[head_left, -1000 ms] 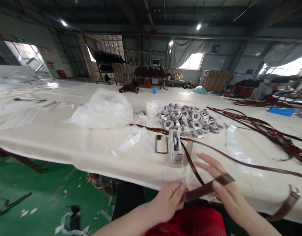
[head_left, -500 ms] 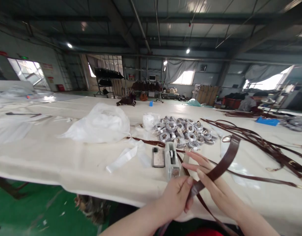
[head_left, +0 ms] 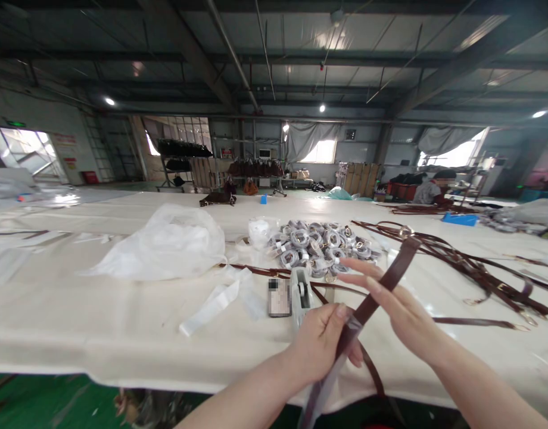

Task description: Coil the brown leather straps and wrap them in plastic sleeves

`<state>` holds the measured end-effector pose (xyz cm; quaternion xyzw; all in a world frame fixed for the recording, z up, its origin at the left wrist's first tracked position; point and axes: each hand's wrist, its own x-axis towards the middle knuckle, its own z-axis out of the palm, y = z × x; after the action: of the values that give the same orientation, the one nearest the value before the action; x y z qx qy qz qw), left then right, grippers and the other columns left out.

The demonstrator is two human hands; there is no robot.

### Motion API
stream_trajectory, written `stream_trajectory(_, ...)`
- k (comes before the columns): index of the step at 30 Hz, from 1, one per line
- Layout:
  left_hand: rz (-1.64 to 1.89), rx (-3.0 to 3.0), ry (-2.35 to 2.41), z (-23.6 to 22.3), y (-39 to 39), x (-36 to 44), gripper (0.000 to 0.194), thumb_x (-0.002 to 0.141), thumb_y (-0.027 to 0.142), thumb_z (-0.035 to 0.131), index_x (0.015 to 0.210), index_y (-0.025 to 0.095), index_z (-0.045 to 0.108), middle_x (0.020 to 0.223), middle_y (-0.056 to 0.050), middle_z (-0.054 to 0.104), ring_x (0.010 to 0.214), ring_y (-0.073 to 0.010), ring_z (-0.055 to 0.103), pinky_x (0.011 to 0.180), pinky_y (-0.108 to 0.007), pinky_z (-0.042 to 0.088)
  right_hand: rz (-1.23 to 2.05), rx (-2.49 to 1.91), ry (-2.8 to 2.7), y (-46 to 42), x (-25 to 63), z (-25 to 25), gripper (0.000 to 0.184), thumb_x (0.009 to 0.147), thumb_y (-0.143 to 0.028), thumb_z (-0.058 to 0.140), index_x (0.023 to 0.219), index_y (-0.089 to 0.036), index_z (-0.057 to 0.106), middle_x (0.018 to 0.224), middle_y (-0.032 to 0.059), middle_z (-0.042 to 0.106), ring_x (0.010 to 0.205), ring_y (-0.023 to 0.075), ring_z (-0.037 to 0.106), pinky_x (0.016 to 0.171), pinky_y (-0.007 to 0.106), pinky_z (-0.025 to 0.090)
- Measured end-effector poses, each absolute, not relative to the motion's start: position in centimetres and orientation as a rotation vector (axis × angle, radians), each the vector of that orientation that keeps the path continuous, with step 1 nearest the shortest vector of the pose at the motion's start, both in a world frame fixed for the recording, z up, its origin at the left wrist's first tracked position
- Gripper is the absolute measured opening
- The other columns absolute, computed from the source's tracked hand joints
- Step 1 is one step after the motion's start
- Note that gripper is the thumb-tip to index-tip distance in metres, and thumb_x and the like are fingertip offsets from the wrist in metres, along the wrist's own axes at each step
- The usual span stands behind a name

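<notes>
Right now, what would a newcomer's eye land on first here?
Probably the brown strap at front right of centre, gripped in the left hand and slanting up past the outstretched fingers of the right hand. Next, likely the heap of grey coils beyond the hands, and the puffy white plastic bag left of it on the pale table.

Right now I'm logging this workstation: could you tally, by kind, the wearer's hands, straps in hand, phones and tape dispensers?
Left hand and right hand: 2 hands
Strap in hand: 1
Phone: 1
Tape dispenser: 1
Total: 5
</notes>
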<state>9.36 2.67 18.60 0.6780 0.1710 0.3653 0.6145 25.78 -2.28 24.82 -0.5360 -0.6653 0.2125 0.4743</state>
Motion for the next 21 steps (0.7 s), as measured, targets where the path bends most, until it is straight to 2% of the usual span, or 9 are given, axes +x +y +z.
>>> stream_trajectory(3, 0.891, 1.601, 0.430, 18.9, 2.4, 10.1, 0.061, 0.095, 0.068, 0.031, 0.070, 0.017, 0.052, 0.042, 0.003, 0.050, 0.035, -0.0091, 0.045, 0.042, -0.020, 0.036, 0.585, -1.286, -1.753, -2.2, 25.0, 23.7, 0.041, 0.098, -0.052, 0.045, 0.124, -0.031, 0.068, 0.150, 0.0042, 0.050, 0.141, 0.0303, 0.039, 0.119, 0.054, 0.028)
stream_trajectory(5, 0.904, 1.613, 0.498, 18.5, 2.5, 10.4, 0.062, 0.093, 0.072, 0.031, 0.074, 0.017, 0.055, 0.038, 0.007, 0.041, 0.030, -0.0073, 0.035, 0.036, -0.019, 0.026, 0.564, -1.247, -1.703, -1.8, 25.4, 23.4, 0.039, 0.096, -0.052, 0.050, 0.121, -0.030, 0.069, 0.143, 0.0063, 0.057, 0.138, 0.0314, 0.043, 0.118, 0.055, 0.028)
stream_trajectory(7, 0.892, 1.590, 0.550, 18.1, 2.7, 10.6, 0.065, 0.090, 0.075, 0.032, 0.082, 0.016, 0.059, 0.037, 0.008, 0.039, 0.028, -0.0070, 0.032, 0.033, -0.019, 0.022, 0.581, -1.173, -1.519, -1.3, 26.4, 23.7, 0.041, 0.094, -0.056, 0.050, 0.112, -0.028, 0.074, 0.130, 0.0084, 0.068, 0.131, 0.0336, 0.052, 0.115, 0.057, 0.033)
stream_trajectory(10, 0.816, 1.528, 0.528, 17.8, 2.9, 11.0, 0.068, 0.086, 0.080, 0.032, 0.083, 0.016, 0.057, 0.041, 0.005, 0.047, 0.029, -0.0080, 0.039, 0.030, -0.017, 0.027, 0.649, -1.104, -1.232, -0.8, 27.5, 24.7, 0.051, 0.095, -0.061, 0.040, 0.099, -0.025, 0.077, 0.114, 0.0095, 0.076, 0.120, 0.0352, 0.061, 0.112, 0.058, 0.037)
stream_trajectory(14, 0.717, 1.443, 0.389, 19.3, 2.9, 11.6, 0.073, 0.080, 0.085, 0.036, 0.090, 0.015, 0.055, 0.048, 0.001, 0.058, 0.035, -0.0117, 0.052, 0.037, -0.020, 0.042, 0.560, -1.289, -1.366, -1.0, 27.5, 26.4, 0.051, 0.095, -0.061, 0.038, 0.111, -0.028, 0.074, 0.126, 0.0040, 0.071, 0.133, 0.0335, 0.051, 0.121, 0.055, 0.021)
stream_trajectory(15, 0.723, 1.432, 0.375, 19.9, 2.9, 11.7, 0.074, 0.078, 0.086, 0.037, 0.091, 0.015, 0.055, 0.048, 0.001, 0.059, 0.036, -0.0122, 0.053, 0.038, -0.021, 0.044, 0.530, -1.316, -1.426, -1.1, 27.3, 26.8, 0.052, 0.095, -0.062, 0.037, 0.114, -0.029, 0.073, 0.127, 0.0029, 0.070, 0.133, 0.0336, 0.050, 0.121, 0.055, 0.021)
stream_trajectory(19, 0.831, 1.425, 0.356, 22.9, 3.4, 11.9, 0.067, 0.080, 0.082, 0.041, 0.087, 0.017, 0.053, 0.050, 0.000, 0.061, 0.037, -0.0132, 0.056, 0.038, -0.021, 0.045, 0.259, -1.267, -1.499, -1.0, 26.7, 29.5, 0.052, 0.094, -0.063, 0.039, 0.109, -0.029, 0.075, 0.119, 0.0033, 0.074, 0.124, 0.0353, 0.058, 0.114, 0.055, 0.035)
stream_trajectory(21, 0.881, 1.447, 0.315, 24.7, 3.9, 11.9, 0.063, 0.082, 0.079, 0.042, 0.083, 0.017, 0.052, 0.052, -0.001, 0.062, 0.040, -0.0138, 0.059, 0.041, -0.022, 0.047, 0.094, -1.225, -1.585, -0.8, 26.5, 31.0, 0.047, 0.094, -0.061, 0.041, 0.106, -0.031, 0.076, 0.125, 0.0026, 0.071, 0.126, 0.0337, 0.057, 0.113, 0.051, 0.037)
